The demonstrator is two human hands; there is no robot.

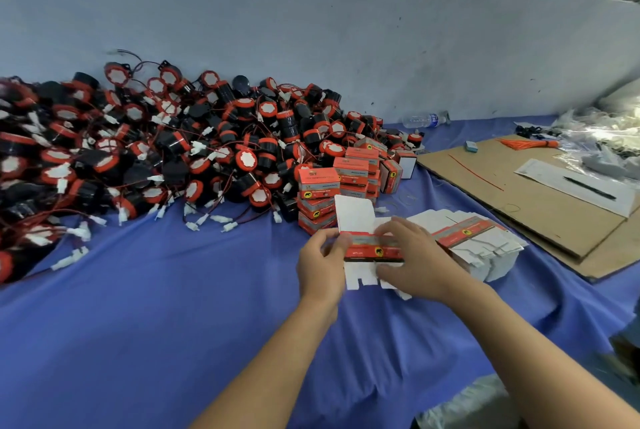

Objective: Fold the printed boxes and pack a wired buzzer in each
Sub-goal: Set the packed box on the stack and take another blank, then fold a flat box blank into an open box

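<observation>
A flat, unfolded printed box (360, 221), red and white with a yellow emblem, is held above the blue cloth. My left hand (320, 260) pinches its left end; my right hand (412, 260) grips its right side, fingers curled over the red band. Just right of my hands lies a stack of flat printed boxes (474, 245). A big heap of black and red wired buzzers (166, 151) with white connectors fills the left and middle. Folded boxes (346, 183) are stacked at the heap's right edge.
A blue cloth (156, 324) covers the work surface up to a grey wall. A cardboard sheet (512, 186) lies at right with paper, a pen (588, 188) and red wires. A plastic water bottle (424, 120) lies by the wall. Clear plastic bags (599, 138) are at far right.
</observation>
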